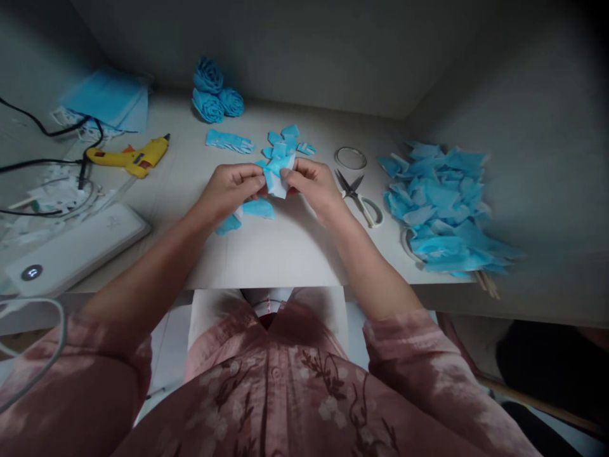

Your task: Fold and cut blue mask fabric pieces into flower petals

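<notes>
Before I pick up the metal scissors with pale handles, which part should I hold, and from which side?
I would grip the scissors by the pale handles, coming from the near right side, because the open blades point away from you.

rolled blue flowers (pixel 208 106): 3 | yellow glue gun (pixel 143 158): 1 | scissors (pixel 354 192): 1 | white power bank (pixel 83 247): 1

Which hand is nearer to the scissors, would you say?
Right: the right hand is just left of the scissors; the left hand is farther left, across the blue piece they hold.
</notes>
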The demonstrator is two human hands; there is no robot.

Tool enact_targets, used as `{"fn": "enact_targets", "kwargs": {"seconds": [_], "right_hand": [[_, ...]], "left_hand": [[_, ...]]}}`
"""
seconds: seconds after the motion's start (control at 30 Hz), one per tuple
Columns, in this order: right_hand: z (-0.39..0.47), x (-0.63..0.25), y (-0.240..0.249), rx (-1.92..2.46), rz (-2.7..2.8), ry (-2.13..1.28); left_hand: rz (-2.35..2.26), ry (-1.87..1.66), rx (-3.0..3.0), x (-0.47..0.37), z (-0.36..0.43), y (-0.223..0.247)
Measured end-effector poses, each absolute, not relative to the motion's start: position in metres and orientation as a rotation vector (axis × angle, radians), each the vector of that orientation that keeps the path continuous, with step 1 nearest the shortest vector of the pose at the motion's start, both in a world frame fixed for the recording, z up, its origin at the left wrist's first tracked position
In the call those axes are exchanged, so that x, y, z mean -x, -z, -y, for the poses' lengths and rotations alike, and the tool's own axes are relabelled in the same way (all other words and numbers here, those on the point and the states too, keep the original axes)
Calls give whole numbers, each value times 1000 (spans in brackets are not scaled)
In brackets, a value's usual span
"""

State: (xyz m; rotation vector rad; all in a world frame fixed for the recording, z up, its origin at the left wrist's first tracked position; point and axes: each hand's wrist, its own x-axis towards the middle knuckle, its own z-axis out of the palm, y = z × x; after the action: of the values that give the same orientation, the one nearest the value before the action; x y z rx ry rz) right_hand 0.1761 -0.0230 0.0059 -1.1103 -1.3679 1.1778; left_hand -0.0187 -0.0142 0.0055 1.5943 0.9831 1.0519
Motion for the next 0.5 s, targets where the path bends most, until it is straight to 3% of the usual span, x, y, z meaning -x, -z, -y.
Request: {"fn": "enact_targets", "kwargs": {"seconds": [0.3, 0.5], "right_hand": [[21, -177, -5, 1123, 1335, -1103], [19, -183, -10, 1123, 1269, -1130]], "left_hand": [[-935, -1011, -1487, 16, 12, -1], [-1056, -1190, -1546, 19, 2, 7]]}}
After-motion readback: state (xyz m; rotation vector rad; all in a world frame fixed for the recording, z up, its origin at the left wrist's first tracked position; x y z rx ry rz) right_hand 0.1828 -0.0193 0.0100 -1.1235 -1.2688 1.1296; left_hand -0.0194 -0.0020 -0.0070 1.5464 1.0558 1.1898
